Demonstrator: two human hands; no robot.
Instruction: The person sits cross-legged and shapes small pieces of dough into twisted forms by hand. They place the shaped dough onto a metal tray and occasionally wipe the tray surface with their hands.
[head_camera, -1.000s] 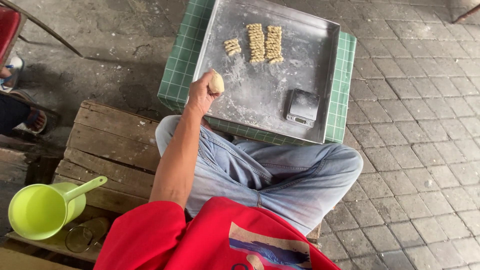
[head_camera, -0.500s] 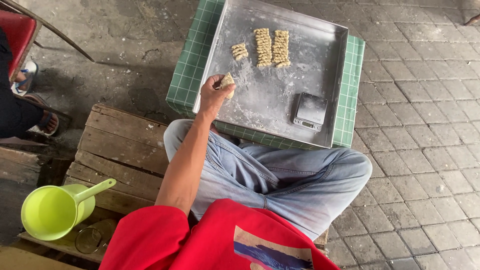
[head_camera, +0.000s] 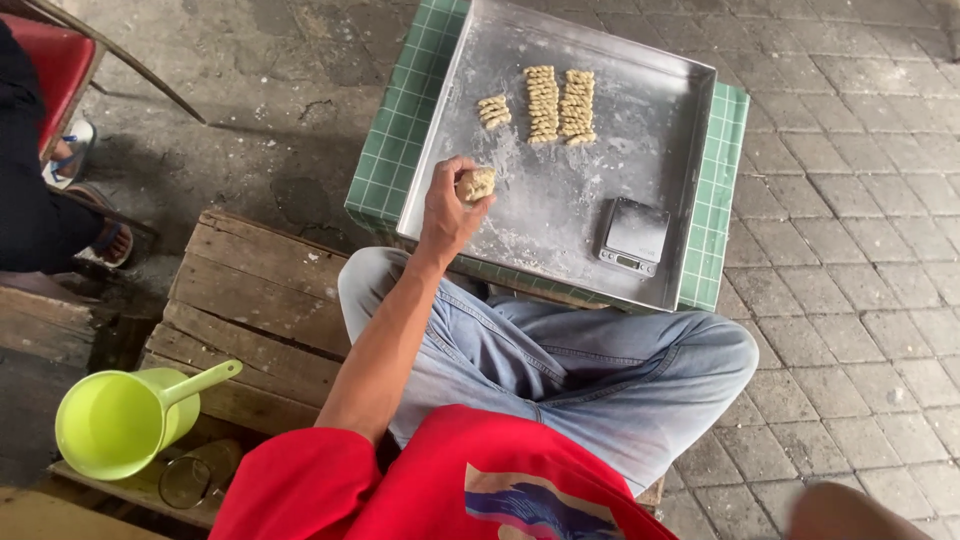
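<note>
Item: small pale dough piece (head_camera: 476, 184), pinched in the fingers of my left hand (head_camera: 447, 213), held over the near-left corner of the floured metal tray (head_camera: 540, 215).

Tray: sits on a green-checked desk (head_camera: 398, 130).

On tray: three rows of shaped dough pieces (head_camera: 545, 104) toward its far side; small grey digital scale (head_camera: 633, 236) near its front right.

Left of tray: wooden pallet (head_camera: 255, 300); lime-green plastic scoop (head_camera: 122, 420) beyond it.

Right hand: out of view. Scale display too small to make out.
</note>
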